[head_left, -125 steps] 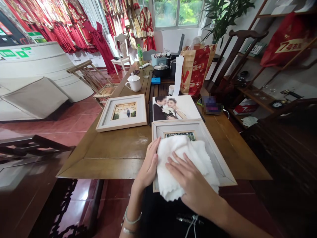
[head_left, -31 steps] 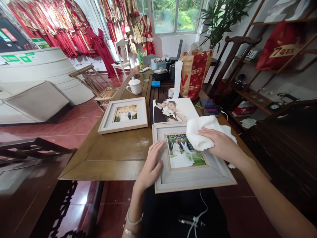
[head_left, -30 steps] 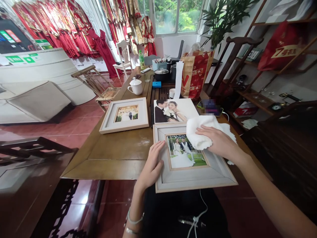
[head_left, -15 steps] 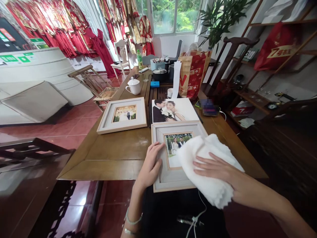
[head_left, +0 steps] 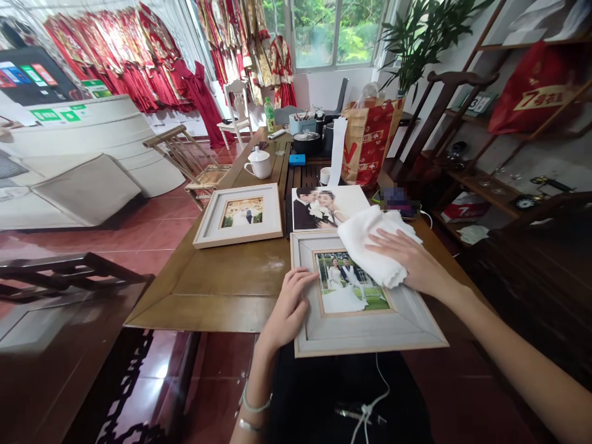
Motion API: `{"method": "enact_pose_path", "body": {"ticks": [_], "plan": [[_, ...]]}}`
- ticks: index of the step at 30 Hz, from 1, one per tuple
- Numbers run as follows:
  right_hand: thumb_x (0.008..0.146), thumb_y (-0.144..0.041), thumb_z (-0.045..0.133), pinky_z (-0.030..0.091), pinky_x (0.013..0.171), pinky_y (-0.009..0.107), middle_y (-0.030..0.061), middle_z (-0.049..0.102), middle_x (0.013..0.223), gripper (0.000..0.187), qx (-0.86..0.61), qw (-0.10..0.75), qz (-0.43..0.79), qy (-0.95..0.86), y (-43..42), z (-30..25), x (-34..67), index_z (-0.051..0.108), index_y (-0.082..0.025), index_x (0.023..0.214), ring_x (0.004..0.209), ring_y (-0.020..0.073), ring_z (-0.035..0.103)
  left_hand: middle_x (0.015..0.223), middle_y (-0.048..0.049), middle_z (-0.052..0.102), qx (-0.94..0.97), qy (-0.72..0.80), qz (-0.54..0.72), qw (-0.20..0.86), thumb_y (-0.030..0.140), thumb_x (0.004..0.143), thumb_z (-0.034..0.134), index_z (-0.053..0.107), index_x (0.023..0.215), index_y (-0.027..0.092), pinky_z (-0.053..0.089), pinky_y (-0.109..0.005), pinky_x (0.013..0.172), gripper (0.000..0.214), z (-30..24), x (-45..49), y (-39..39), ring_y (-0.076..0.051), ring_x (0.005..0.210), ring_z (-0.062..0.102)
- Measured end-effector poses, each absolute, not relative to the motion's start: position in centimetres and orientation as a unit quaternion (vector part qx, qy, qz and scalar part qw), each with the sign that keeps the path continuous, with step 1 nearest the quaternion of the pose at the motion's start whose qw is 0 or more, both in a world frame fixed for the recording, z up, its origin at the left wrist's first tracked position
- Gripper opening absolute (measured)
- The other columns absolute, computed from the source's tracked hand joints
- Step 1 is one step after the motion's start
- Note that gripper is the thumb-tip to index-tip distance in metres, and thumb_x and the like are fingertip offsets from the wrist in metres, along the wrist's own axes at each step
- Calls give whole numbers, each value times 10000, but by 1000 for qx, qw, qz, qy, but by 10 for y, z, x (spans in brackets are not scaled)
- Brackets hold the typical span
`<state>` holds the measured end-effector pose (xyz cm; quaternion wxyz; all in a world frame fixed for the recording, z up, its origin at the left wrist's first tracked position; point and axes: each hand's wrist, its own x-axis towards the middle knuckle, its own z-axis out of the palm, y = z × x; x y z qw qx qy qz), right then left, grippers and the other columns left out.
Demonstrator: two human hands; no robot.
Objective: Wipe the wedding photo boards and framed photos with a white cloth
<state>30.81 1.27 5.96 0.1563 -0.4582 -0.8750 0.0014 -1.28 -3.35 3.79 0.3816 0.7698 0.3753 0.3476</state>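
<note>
A light grey picture frame (head_left: 370,335) with a wooden edge lies near the table's front edge, slightly past it, and holds a photo of a couple outdoors. My left hand (head_left: 287,305) grips its left side, fingers stretched over the rim to the inner border. On the frame's upper right part, a white cloth (head_left: 361,240) is bunched under my right hand (head_left: 407,259), which presses it with spread fingers. The cloth hides the frame's upper right corner and touches the photo panel (head_left: 356,198) behind. Further left lies a second picture frame (head_left: 209,231), apart from both hands.
On the wooden table (head_left: 231,277) stand a lidded white mug (head_left: 259,164), a blue box (head_left: 296,160), a small cup (head_left: 325,175) and a red-brown paper bag (head_left: 370,142). A phone-like device with a cable (head_left: 398,200) lies right. A bamboo chair (head_left: 185,163) stands left.
My right hand has moved the cloth up and away from me, uncovering the photo and the frame's lower right corner. My left hand stays on the frame's left side. The view has shifted slightly.
</note>
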Motion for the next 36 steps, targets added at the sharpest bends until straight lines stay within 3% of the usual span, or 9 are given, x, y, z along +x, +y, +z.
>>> {"method": "enact_pose_path", "body": {"ticks": [9, 13, 16, 19, 22, 25, 28, 30, 36], "plan": [[837, -169, 479, 267, 1101, 582, 73, 500, 1439, 470, -486, 146, 21, -861, 17, 60, 296, 587, -243, 1288, 1387, 282, 348, 1341, -65, 513, 765, 377, 355, 383, 64, 846, 388, 509, 1306, 241, 212, -510, 1169, 508, 37, -12, -31, -250, 1359, 290], [781, -150, 515, 315, 1082, 565, 61, 575, 1371, 488, -482, 97, 81, -867, -33, 78, 293, 628, -264, 1241, 1309, 299, 459, 1347, -59, 510, 765, 382, 349, 383, 70, 861, 390, 506, 1311, 248, 218, -503, 1170, 498, 37, -13, -31, -245, 1367, 283], [712, -95, 518, 380, 1045, 527, 33, 686, 1200, 552, -494, 56, 133, -857, -82, 96, 293, 650, -316, 1199, 1132, 283, 604, 1350, -60, 509, 770, 381, 346, 376, 70, 871, 381, 507, 1310, 247, 221, -499, 1172, 490, 37, -12, -32, -240, 1374, 277], [660, -93, 544, 516, 859, 451, 58, 705, 1102, 549, -503, 42, 149, -850, -115, 114, 289, 683, -322, 1139, 1053, 313, 627, 1346, -62, 513, 773, 383, 344, 371, 71, 878, 373, 511, 1306, 250, 226, -506, 1168, 484, 37, -11, -32, -243, 1375, 278], [696, -108, 545, 543, 751, 411, 82, 678, 1105, 485, -499, 16, 181, -847, -116, 123, 279, 680, -302, 1119, 1013, 307, 631, 1342, -59, 518, 773, 383, 344, 370, 71, 877, 370, 514, 1302, 259, 235, -512, 1164, 487, 38, -11, -32, -248, 1373, 284], [728, -145, 579, 510, 879, 454, 118, 614, 1209, 470, -491, 30, 179, -852, -95, 112, 269, 634, -245, 1183, 1126, 311, 573, 1344, -54, 520, 774, 381, 344, 371, 61, 868, 372, 515, 1304, 264, 226, -510, 1171, 503, 39, -12, -32, -245, 1376, 280], [775, -145, 562, 355, 1063, 540, 169, 429, 1457, 540, -486, 76, 83, -867, -68, 86, 272, 545, -183, 1313, 1364, 342, 352, 1350, -53, 516, 775, 377, 342, 375, 51, 859, 375, 512, 1310, 264, 213, -520, 1173, 517, 39, -13, -33, -249, 1378, 274], [821, -156, 522, 260, 1118, 567, 155, 322, 1541, 582, -491, 98, 27, -865, -50, 70, 279, 457, -180, 1399, 1427, 326, 238, 1356, -54, 512, 776, 373, 341, 377, 50, 857, 379, 510, 1312, 262, 207, -529, 1172, 519, 39, -12, -32, -252, 1379, 269], [783, -152, 502, 313, 1112, 550, 108, 347, 1537, 719, -562, 200, -16, -802, 8, 56, 302, 327, -172, 1480, 1421, 307, 264, 1359, -57, 506, 772, 372, 341, 385, 42, 852, 380, 513, 1308, 257, 203, -544, 1170, 521, 40, -12, -33, -253, 1379, 265]]}}
